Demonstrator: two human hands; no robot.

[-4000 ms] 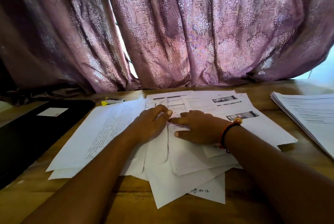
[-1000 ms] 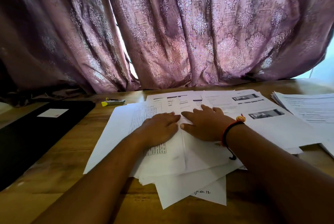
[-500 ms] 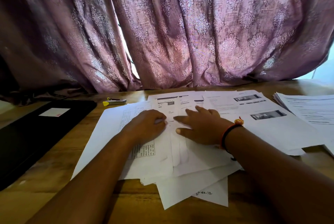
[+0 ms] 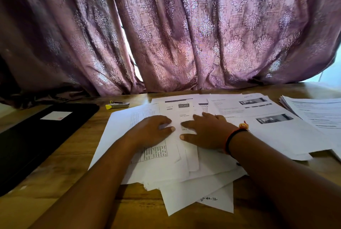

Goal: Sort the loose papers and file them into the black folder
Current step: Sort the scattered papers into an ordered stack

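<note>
The left hand (image 4: 153, 132) and right hand (image 4: 208, 132) press flat, fingers loose, on the papers (image 4: 184, 193), gripping nothing, the folder (image 4: 36, 136) well apart.

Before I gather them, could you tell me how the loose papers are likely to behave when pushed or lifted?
The papers lie fanned at odd angles, so a push would probably slide sheets apart on the wooden table. They look thin, so a lifted sheet would likely droop.
</note>
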